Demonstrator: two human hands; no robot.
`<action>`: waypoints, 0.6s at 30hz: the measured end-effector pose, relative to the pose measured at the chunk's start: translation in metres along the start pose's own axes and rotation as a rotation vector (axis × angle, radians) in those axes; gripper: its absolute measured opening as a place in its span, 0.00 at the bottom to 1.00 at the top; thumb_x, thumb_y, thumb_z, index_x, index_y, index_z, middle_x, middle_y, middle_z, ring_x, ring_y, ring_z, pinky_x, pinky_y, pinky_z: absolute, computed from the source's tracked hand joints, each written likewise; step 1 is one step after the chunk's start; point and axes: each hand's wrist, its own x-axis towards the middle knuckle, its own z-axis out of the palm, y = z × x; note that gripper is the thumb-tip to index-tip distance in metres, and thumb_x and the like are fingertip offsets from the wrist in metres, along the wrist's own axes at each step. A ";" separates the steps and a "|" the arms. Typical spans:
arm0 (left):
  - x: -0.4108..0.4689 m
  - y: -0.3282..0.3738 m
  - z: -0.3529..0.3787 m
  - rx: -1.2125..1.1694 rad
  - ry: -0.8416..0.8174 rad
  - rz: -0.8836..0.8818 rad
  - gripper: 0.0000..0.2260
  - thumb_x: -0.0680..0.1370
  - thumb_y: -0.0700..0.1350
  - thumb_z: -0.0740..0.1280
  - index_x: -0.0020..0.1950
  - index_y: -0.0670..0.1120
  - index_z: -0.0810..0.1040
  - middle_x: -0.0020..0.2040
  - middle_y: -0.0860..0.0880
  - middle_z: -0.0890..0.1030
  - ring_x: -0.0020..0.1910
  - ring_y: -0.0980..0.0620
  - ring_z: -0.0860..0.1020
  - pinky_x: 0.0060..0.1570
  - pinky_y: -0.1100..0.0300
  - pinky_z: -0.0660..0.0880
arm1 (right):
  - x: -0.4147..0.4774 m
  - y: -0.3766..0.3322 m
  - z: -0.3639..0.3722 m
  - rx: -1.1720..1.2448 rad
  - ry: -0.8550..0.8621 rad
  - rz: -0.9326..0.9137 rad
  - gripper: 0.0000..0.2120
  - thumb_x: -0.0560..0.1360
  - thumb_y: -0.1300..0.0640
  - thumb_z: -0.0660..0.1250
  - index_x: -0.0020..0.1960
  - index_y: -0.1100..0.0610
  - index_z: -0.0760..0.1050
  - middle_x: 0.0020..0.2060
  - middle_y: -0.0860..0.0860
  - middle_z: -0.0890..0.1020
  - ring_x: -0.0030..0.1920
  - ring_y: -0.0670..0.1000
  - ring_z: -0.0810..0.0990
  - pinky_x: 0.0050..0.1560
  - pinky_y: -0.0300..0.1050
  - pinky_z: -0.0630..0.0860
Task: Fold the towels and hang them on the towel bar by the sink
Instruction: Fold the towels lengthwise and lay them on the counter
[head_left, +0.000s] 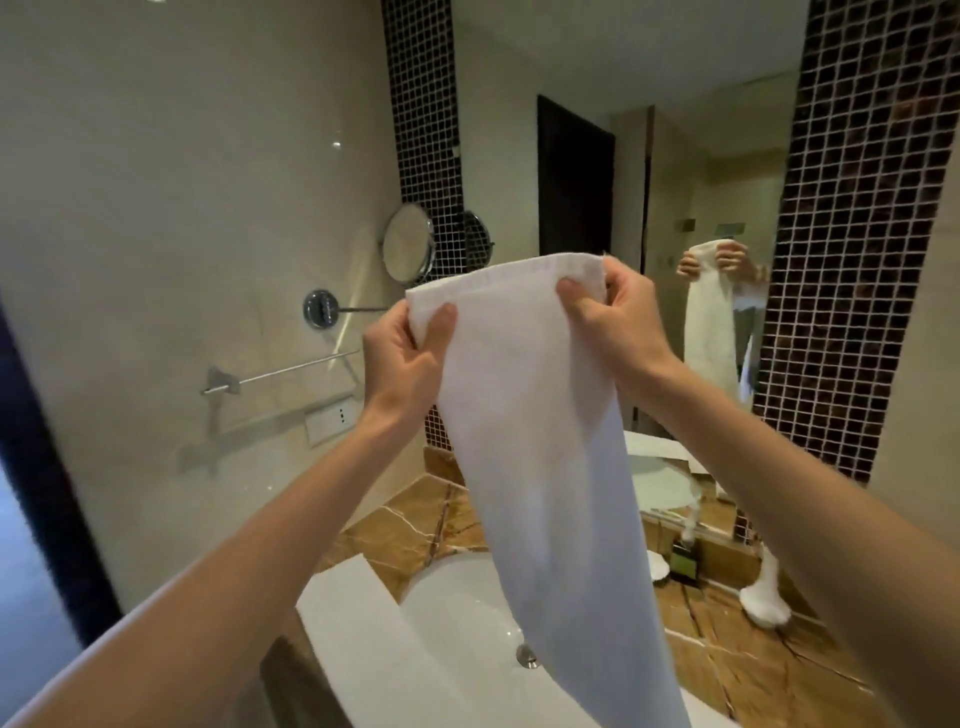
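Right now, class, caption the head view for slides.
Over the sink, left hand and right hand pinch top corners of a white towel.

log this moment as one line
stage: folding | left hand: pinches towel top corner | right hand: pinches other top corner | towel bar: no towel hung

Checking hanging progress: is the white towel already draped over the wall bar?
No, the white towel hangs from the left hand and right hand over the sink, apart from the towel bar.

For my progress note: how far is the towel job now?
Done: nothing hung; the towel bar is bare. In hand: the left hand and right hand pinch the top corners of one white towel hanging over the sink. Left: fold it, hang it.
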 end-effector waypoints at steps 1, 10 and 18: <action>0.004 0.008 -0.001 0.007 0.019 0.004 0.05 0.76 0.47 0.69 0.42 0.49 0.79 0.35 0.57 0.83 0.34 0.59 0.80 0.32 0.63 0.77 | 0.004 -0.006 0.002 0.025 0.000 -0.008 0.02 0.77 0.55 0.67 0.49 0.52 0.75 0.42 0.49 0.80 0.41 0.46 0.79 0.38 0.38 0.78; 0.025 0.060 -0.007 -0.012 0.120 0.006 0.07 0.77 0.43 0.69 0.41 0.41 0.79 0.36 0.46 0.80 0.33 0.52 0.75 0.35 0.57 0.76 | 0.019 -0.037 0.018 0.159 -0.047 0.041 0.06 0.77 0.55 0.66 0.54 0.54 0.75 0.48 0.53 0.81 0.47 0.53 0.82 0.49 0.53 0.81; 0.042 0.071 -0.008 -0.070 0.149 -0.033 0.07 0.77 0.42 0.69 0.39 0.44 0.79 0.38 0.43 0.81 0.36 0.47 0.77 0.39 0.50 0.77 | 0.038 -0.046 0.025 0.243 -0.049 0.024 0.05 0.76 0.55 0.67 0.52 0.53 0.76 0.48 0.53 0.82 0.46 0.53 0.83 0.45 0.51 0.83</action>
